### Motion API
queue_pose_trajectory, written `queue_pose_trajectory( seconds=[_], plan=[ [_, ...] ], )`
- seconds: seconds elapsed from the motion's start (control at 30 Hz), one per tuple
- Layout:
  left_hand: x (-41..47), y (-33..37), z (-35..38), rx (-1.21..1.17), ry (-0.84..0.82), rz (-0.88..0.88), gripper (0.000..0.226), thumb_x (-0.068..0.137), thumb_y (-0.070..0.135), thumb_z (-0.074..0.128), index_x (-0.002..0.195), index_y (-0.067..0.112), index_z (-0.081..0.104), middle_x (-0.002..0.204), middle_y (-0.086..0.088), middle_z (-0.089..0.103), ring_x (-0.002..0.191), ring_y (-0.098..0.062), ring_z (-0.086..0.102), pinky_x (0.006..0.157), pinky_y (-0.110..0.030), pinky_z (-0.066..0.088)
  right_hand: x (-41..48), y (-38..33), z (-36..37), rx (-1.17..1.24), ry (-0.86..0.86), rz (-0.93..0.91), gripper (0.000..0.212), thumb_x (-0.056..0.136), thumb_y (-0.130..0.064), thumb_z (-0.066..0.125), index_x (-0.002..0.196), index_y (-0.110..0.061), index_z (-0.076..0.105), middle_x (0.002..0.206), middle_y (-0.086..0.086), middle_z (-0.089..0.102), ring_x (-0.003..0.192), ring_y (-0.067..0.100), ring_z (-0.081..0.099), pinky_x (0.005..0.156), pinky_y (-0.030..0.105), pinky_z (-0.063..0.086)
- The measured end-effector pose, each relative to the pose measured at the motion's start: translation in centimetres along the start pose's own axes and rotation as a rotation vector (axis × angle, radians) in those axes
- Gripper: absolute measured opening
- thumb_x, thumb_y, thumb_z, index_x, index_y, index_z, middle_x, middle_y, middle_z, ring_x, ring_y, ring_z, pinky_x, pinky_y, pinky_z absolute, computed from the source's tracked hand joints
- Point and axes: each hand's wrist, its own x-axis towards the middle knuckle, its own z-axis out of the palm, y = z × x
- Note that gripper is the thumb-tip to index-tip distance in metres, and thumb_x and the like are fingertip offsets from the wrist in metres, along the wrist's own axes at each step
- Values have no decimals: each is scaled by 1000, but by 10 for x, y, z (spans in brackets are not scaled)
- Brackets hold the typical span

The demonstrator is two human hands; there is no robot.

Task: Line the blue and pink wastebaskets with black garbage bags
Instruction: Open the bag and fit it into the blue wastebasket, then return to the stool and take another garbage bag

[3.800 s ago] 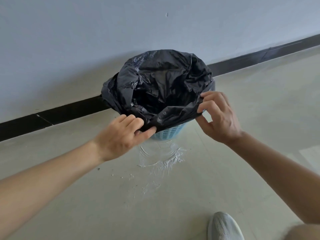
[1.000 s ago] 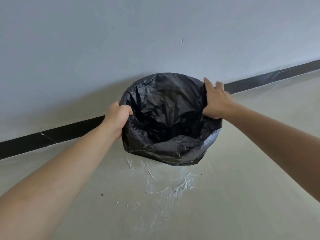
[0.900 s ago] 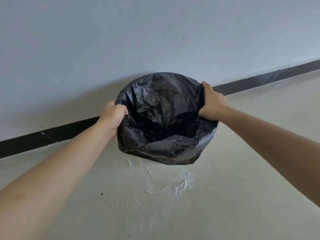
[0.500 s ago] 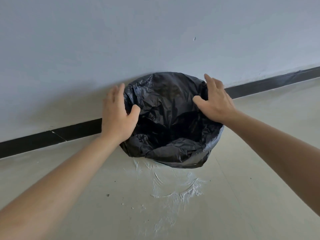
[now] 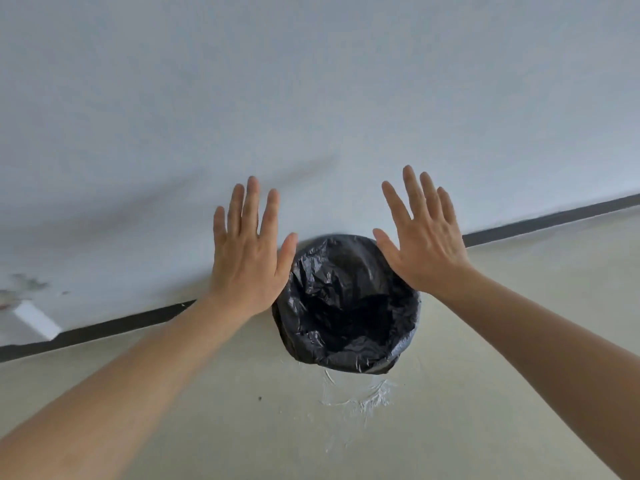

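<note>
1 bag (image 5: 346, 306) lines 1 bin; 2 hands, left (image 5: 247, 263) and right (image 5: 424, 252), spread wide, gripping nothing.

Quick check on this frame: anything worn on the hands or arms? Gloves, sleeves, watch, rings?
Nothing worn that shows. The left hand and the right hand are bare: no gloves, no visible rings. Both forearms are bare to the frame edge, with no sleeve, cuff, watch or band in view. Any sleeve would sit higher up, out of frame. Only the backs of the hands show.
</note>
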Motion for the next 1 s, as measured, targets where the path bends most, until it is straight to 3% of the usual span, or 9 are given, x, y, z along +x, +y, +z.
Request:
queue_pose_trajectory(
  seconds=[0.2, 0.37, 0.5, 0.7, 1.0],
  plan=[
    [59, 18, -244, 46, 171, 10, 66, 99, 47, 27, 152, 9, 17, 161, -20, 2, 148, -36, 2, 117, -59, 12, 65, -13, -239, 19, 140, -74, 70, 97, -43, 45, 155, -13, 19, 162, 20, 3, 148, 41, 10, 118, 55, 16],
    [91, 35, -497, 110, 304, 28, 65, 99, 46, 30, 153, 10, 19, 161, -20, 7, 148, -37, 5, 115, -61, 15, 120, -44, -483, 57, 301, -179, 68, 98, -42, 44, 155, -13, 20, 162, 21, 6, 147, 44, 12, 117, 56, 17],
    [71, 30, -659, 106, 460, -137, 64, 99, 45, 32, 152, 11, 20, 161, -21, 9, 148, -37, 8, 115, -58, 16, 149, -98, -635, 169, 389, -195, 69, 100, -44, 38, 156, -14, 13, 162, 21, 1, 147, 44, 7, 118, 55, 14],
    [-46, -29, -766, 270, 553, -362, 66, 99, 47, 32, 153, 13, 16, 161, -19, 4, 149, -34, 3, 117, -57, 14, 159, -234, -713, 341, 490, -492, 69, 100, -47, 36, 156, -15, 13, 162, 21, 3, 147, 43, 7, 118, 55, 14],
    [-340, -119, -861, 502, 626, -1015, 67, 99, 48, 28, 154, 13, 11, 162, -18, 2, 149, -35, 3, 117, -56, 13, 47, -554, -766, 501, 439, -1106, 69, 100, -49, 34, 156, -17, 13, 163, 19, 5, 148, 42, 10, 117, 56, 16]
  ],
)
